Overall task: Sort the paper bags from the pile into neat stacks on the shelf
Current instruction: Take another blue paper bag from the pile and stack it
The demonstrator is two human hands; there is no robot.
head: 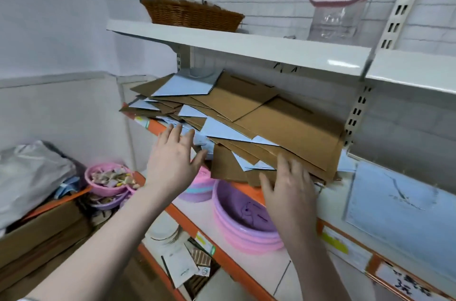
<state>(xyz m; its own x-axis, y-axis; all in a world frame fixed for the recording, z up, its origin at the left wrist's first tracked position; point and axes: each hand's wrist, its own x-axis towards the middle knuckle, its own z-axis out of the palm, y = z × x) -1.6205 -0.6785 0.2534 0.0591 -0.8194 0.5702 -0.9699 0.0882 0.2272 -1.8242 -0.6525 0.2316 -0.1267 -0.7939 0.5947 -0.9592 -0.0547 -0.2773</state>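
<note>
Fingers (183, 134) of left hand (172, 160) straight & spread, tips at left edge of paper bag pile (246, 113), gripping nothing. Right hand (288, 189) fingers also loose, laid flat on pile's front edge. Pile: brown & white bags, jumbled, on middle shelf (330, 204) w/ orange rim. Cardboard box (42, 229) lower left, contents unclear. Purple/pink basins (244, 221) nested on shelf below. Wicker basket (192, 14) on top shelf. Small pink bowl (108, 181) holds mixed bits.
</note>
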